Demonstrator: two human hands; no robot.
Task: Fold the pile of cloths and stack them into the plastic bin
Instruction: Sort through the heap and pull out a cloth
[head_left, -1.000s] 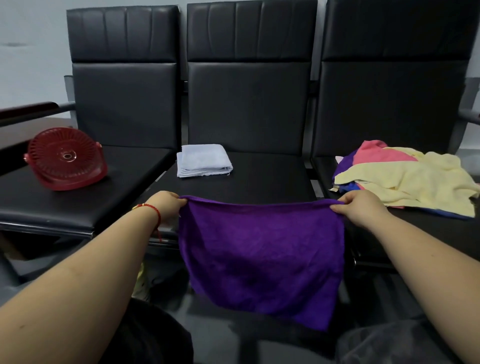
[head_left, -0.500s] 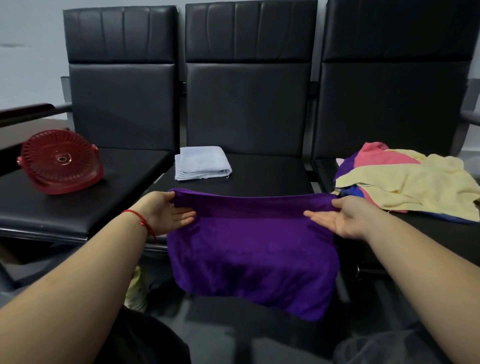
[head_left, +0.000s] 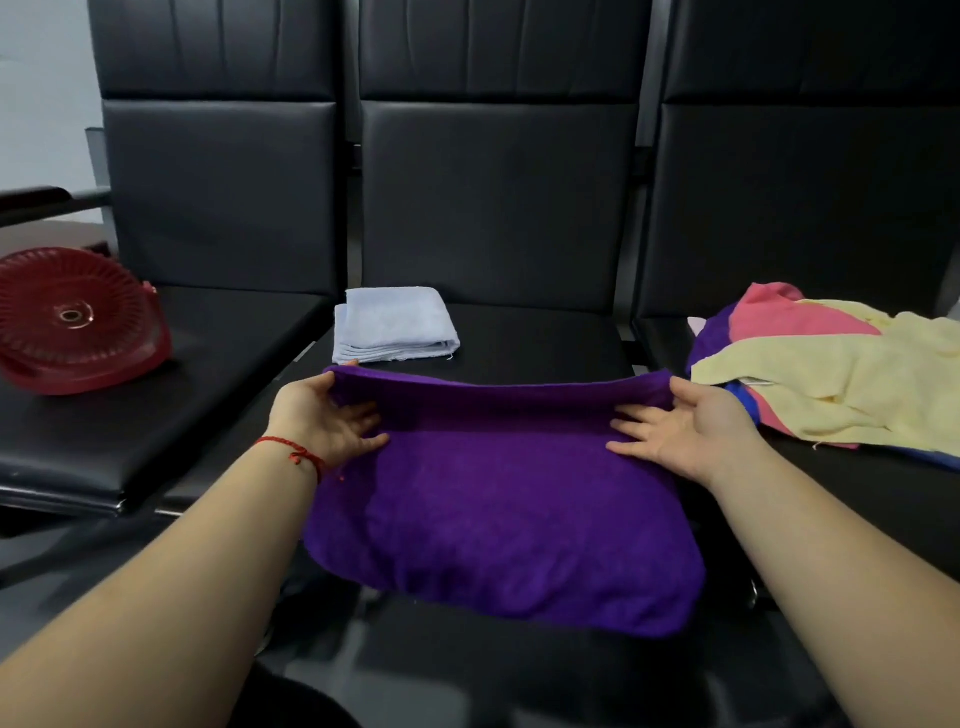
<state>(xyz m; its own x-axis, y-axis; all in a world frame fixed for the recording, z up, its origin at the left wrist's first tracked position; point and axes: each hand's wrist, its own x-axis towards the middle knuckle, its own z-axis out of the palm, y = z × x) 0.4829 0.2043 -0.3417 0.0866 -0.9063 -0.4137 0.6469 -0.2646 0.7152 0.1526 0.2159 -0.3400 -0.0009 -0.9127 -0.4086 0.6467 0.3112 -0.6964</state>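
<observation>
Looking down from the head view, the person had a purple cloth (head_left: 498, 499) draped over the front edge of the middle seat of a black bench (head_left: 519, 338), its far edge doubled over into a soft roll and its near part hanging off toward the lap. The left hand (head_left: 324, 415) cupped the cloth's left end, thumb behind the rolled edge and fingers lying nearly straight on the cloth's face; the right hand (head_left: 680, 426) mirrored it at the right end, fingers spread and flat on the fabric. Neither hand was clenched, which read as steadying and smoothing the fold rather than carrying the cloth. Holding both ends at once seemed meant to keep the folded edge straight and the corners matched. The cloth's long axis ran left to right across the seat, with the folded edge pointing away toward the backrest. Just beyond it lay a folded pale cloth (head_left: 392, 332), presumably a finished one set aside. On the right seat sat the pile (head_left: 831, 374) of yellow, pink and blue cloths, within easy reach of the right hand. A red plastic bin (head_left: 72, 322) rested tilted on the left seat, holding no cloth that I could see, so stacking looked not yet begun.
</observation>
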